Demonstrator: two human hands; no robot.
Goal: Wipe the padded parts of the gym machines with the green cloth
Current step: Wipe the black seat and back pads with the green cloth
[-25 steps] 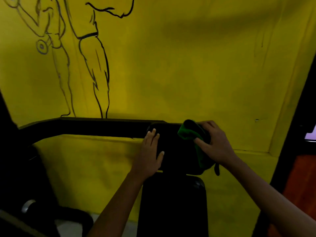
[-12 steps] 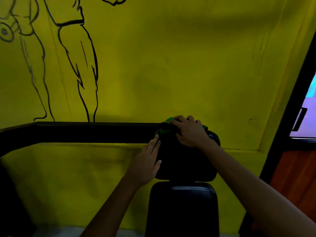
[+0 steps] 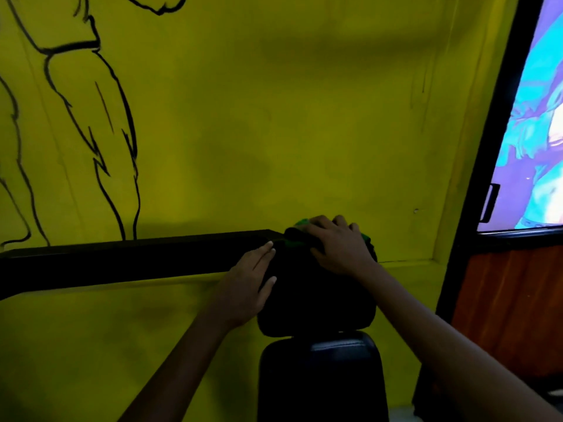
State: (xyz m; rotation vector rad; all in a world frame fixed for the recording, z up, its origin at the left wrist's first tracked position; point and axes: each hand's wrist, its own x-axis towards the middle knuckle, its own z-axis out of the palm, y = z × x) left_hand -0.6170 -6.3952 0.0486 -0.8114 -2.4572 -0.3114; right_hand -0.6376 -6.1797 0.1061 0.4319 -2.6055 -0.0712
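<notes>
A black padded headrest [image 3: 316, 303] stands at centre, above a black padded backrest [image 3: 320, 379]. My right hand [image 3: 336, 246] lies on the top edge of the headrest with the green cloth [image 3: 300, 231] bunched under its curled fingers; only bits of green show at the far left and right of the hand. My left hand [image 3: 248, 281] rests flat with straight fingers against the left side of the headrest, its thumb on the front face.
A black metal bar [image 3: 131, 260] runs left from the headrest along the yellow wall [image 3: 289, 117], which bears a black line drawing of a figure. A black-framed window [image 3: 536, 123] over a wooden panel [image 3: 511, 306] stands at the right.
My right hand carried the cloth from the headrest's right side up onto its top edge. My left hand stayed on the left side. The view shifted down and right.
</notes>
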